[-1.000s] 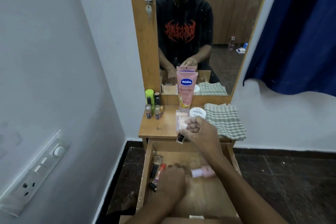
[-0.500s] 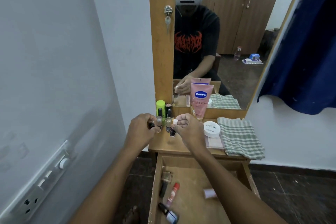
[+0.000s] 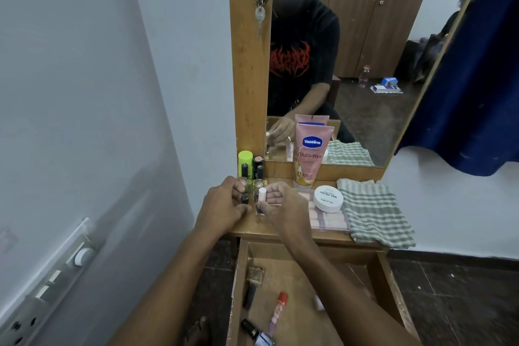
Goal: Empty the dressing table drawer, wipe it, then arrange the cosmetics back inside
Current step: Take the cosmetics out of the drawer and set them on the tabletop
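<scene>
- Left hand (image 3: pixel 224 206): grip curled shut round a small dark bottle (image 3: pixel 245 199), held low over the back left of the tabletop (image 3: pixel 280 229).
- Right hand (image 3: pixel 285 205): grip curled round a pale pink bottle (image 3: pixel 262 194), white cap up. A second, dark-ended bottle seemed tucked lower in the same grip; too blurred to be sure.
- Change: a second before, the left hand was down in the drawer (image 3: pixel 239 289) and the right was at the tabletop's front edge. Half a second before, both had come up to the row of small bottles (image 3: pixel 258 170) by the green tube (image 3: pixel 245 161). They now sat in that same spot, just in front of the row, neither grip released.
- Reading: a carry out of the drawer at its last stage, with the bottles being set beside like items but not yet let go.
- Further out on the tabletop: the Vaseline tube (image 3: pixel 310 154) stood against the mirror (image 3: pixel 351 64), and a white jar (image 3: pixel 328 198) sat at the back of a pink box (image 3: pixel 325 220). The checked cloth (image 3: pixel 373 211) lay folded at the right.
- The drawer stood open and was not empty, its contents as they were half a second before: a gold compact (image 3: pixel 256 274), a dark tube (image 3: pixel 249 295), a red-capped tube (image 3: pixel 278 309), a dark-capped bottle (image 3: pixel 257 334), and a pale item (image 3: pixel 318 303) half hidden by the right forearm.
- Meaning: emptying was part done; wiping had to wait until those were out.
</scene>
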